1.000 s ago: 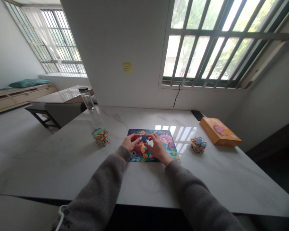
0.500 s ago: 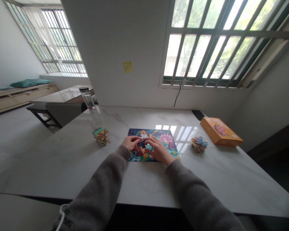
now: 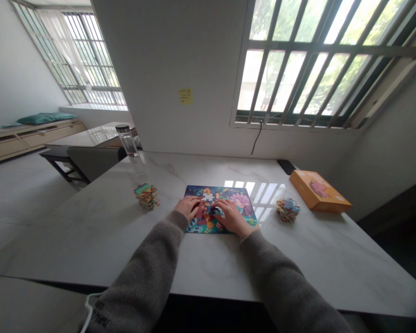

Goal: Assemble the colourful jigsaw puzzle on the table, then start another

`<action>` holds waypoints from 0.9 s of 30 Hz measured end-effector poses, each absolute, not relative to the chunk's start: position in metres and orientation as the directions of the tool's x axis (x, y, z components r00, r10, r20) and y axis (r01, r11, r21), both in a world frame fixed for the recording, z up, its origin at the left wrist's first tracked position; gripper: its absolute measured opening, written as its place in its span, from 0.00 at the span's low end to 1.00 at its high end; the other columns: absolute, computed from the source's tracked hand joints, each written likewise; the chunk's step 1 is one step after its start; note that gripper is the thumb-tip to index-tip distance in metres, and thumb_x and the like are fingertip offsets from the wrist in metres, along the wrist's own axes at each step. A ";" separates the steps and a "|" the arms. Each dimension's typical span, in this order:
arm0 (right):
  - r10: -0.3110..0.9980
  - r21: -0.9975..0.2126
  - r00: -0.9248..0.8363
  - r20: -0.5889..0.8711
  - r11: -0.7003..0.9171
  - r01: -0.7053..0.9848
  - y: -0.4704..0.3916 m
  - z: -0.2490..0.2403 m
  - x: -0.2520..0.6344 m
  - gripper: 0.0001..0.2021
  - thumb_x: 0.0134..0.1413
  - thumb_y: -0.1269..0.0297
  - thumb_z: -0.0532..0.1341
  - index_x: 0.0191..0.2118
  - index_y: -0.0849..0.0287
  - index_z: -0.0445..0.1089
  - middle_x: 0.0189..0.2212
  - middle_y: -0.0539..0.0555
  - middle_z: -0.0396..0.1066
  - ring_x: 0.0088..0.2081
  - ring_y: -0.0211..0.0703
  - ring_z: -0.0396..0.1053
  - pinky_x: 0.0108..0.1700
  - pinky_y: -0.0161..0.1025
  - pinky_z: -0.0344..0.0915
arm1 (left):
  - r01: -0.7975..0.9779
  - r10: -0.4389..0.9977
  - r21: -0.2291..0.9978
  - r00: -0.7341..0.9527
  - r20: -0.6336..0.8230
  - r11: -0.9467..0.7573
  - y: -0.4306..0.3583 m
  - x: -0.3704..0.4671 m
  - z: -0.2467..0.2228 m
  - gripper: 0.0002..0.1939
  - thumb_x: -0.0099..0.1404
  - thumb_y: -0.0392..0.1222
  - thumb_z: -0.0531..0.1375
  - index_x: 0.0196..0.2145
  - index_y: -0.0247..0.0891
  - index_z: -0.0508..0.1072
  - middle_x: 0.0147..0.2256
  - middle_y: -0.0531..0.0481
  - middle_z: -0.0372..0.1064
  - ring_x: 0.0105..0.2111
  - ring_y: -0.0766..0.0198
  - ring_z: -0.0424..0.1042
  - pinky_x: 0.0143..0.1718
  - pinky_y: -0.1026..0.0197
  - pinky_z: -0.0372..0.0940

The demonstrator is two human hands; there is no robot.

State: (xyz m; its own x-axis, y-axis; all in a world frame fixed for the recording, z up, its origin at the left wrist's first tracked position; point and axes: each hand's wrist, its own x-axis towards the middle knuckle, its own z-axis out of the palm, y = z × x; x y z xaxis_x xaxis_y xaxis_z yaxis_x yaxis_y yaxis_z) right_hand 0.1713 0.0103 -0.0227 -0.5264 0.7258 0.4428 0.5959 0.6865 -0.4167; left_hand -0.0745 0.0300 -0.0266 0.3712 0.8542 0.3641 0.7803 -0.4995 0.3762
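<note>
A colourful jigsaw puzzle (image 3: 241,213) lies flat on the table in front of me. Near its upper left, a pale gap (image 3: 208,197) shows between the pieces. My left hand (image 3: 188,206) rests on the puzzle's left side, its fingers stretched out and holding nothing that I can see. Over the puzzle's middle is my right hand (image 3: 230,217), thumb and fingers apart in a curve with the fingertips on the picture. Part of the puzzle beneath both hands is hidden.
A stack of puzzle pieces (image 3: 146,196) stands left of the puzzle, and another pile of pieces (image 3: 287,210) on the right. Farther right are an orange box (image 3: 319,191) and a black phone-like slab (image 3: 286,166). A glass bottle (image 3: 127,142) stands at the back left edge.
My hands have drawn slightly apart at the puzzle's middle. The left fingers have moved back to the left, uncovering more of the pale gap and the reddish picture below it.
</note>
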 end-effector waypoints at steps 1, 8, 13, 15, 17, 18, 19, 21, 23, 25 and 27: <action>0.731 -0.423 -0.530 0.430 0.682 0.596 0.010 -0.023 0.172 0.14 0.56 0.70 0.66 0.49 0.52 0.71 0.47 0.55 0.72 0.51 0.50 0.67 0.54 0.48 0.63 | 0.788 0.857 0.362 0.384 0.343 -0.498 0.030 -0.075 -0.028 0.15 0.62 0.35 0.59 0.46 0.36 0.77 0.51 0.40 0.73 0.53 0.49 0.69 0.58 0.46 0.63; 0.764 -0.498 -0.474 0.438 0.645 0.579 0.027 -0.018 0.172 0.11 0.57 0.71 0.65 0.46 0.54 0.72 0.45 0.55 0.72 0.48 0.48 0.68 0.53 0.45 0.63 | 0.822 0.874 0.327 0.372 0.313 -0.467 0.029 -0.074 -0.026 0.13 0.63 0.37 0.59 0.46 0.37 0.76 0.51 0.42 0.72 0.52 0.49 0.68 0.57 0.46 0.63; 0.791 -0.496 -0.463 0.400 0.612 0.616 0.052 -0.015 0.168 0.11 0.56 0.72 0.65 0.45 0.55 0.74 0.44 0.55 0.72 0.48 0.47 0.68 0.51 0.43 0.64 | 0.842 0.883 0.307 0.353 0.308 -0.444 0.027 -0.072 -0.024 0.12 0.64 0.38 0.60 0.45 0.40 0.76 0.51 0.43 0.72 0.52 0.48 0.67 0.55 0.47 0.62; 0.797 -0.468 -0.453 0.399 0.602 0.646 0.060 -0.015 0.164 0.11 0.57 0.71 0.65 0.45 0.54 0.75 0.44 0.55 0.72 0.47 0.47 0.68 0.51 0.44 0.63 | 0.844 0.884 0.302 0.356 0.302 -0.444 0.027 -0.072 -0.024 0.12 0.65 0.39 0.59 0.46 0.39 0.76 0.51 0.43 0.72 0.52 0.48 0.67 0.55 0.46 0.62; 0.801 -0.435 -0.441 0.404 0.593 0.678 0.066 -0.015 0.159 0.10 0.57 0.70 0.65 0.45 0.53 0.75 0.44 0.54 0.73 0.48 0.48 0.68 0.52 0.45 0.63 | 0.845 0.884 0.299 0.358 0.300 -0.444 0.026 -0.072 -0.023 0.13 0.65 0.39 0.59 0.46 0.39 0.76 0.51 0.43 0.72 0.52 0.48 0.67 0.54 0.47 0.63; 0.801 -0.417 -0.441 0.405 0.591 0.690 0.068 -0.015 0.156 0.10 0.57 0.70 0.65 0.45 0.53 0.75 0.44 0.55 0.73 0.48 0.48 0.68 0.52 0.45 0.62 | 0.845 0.883 0.297 0.359 0.301 -0.445 0.026 -0.072 -0.023 0.13 0.65 0.39 0.59 0.47 0.40 0.76 0.51 0.44 0.72 0.52 0.48 0.67 0.54 0.47 0.63; 0.800 -0.401 -0.444 0.404 0.591 0.699 0.070 -0.015 0.153 0.10 0.57 0.70 0.65 0.44 0.53 0.75 0.44 0.55 0.73 0.48 0.48 0.68 0.53 0.45 0.62 | 0.844 0.882 0.295 0.362 0.302 -0.448 0.027 -0.072 -0.023 0.13 0.65 0.39 0.59 0.46 0.40 0.76 0.51 0.44 0.72 0.52 0.49 0.67 0.54 0.47 0.62; 0.799 -0.377 -0.452 0.396 0.590 0.714 0.072 -0.016 0.149 0.10 0.57 0.70 0.65 0.44 0.53 0.75 0.45 0.56 0.73 0.48 0.49 0.67 0.53 0.46 0.62 | 0.841 0.878 0.292 0.368 0.307 -0.455 0.027 -0.073 -0.023 0.12 0.65 0.39 0.59 0.46 0.40 0.76 0.51 0.44 0.72 0.52 0.49 0.67 0.55 0.48 0.62; 0.807 -0.363 -0.452 0.381 0.580 0.730 0.073 -0.017 0.145 0.10 0.57 0.70 0.65 0.45 0.53 0.75 0.45 0.56 0.73 0.48 0.50 0.66 0.53 0.47 0.61 | 0.841 0.876 0.290 0.371 0.308 -0.458 0.027 -0.073 -0.023 0.13 0.65 0.39 0.59 0.47 0.40 0.76 0.51 0.44 0.72 0.52 0.50 0.67 0.55 0.48 0.62; 0.819 -0.352 -0.446 0.361 0.563 0.748 0.072 -0.018 0.144 0.10 0.58 0.69 0.64 0.45 0.53 0.75 0.46 0.56 0.72 0.49 0.51 0.65 0.53 0.48 0.60 | 0.844 0.877 0.284 0.370 0.305 -0.455 0.027 -0.073 -0.023 0.13 0.65 0.39 0.59 0.47 0.40 0.76 0.51 0.44 0.72 0.52 0.50 0.67 0.55 0.48 0.63; 0.825 -0.340 -0.448 0.345 0.555 0.759 0.070 -0.017 0.144 0.09 0.59 0.69 0.64 0.45 0.53 0.74 0.46 0.56 0.72 0.49 0.52 0.65 0.53 0.48 0.60 | 0.848 0.880 0.280 0.368 0.302 -0.450 0.027 -0.073 -0.023 0.13 0.65 0.39 0.59 0.47 0.40 0.76 0.51 0.43 0.72 0.52 0.50 0.67 0.54 0.48 0.63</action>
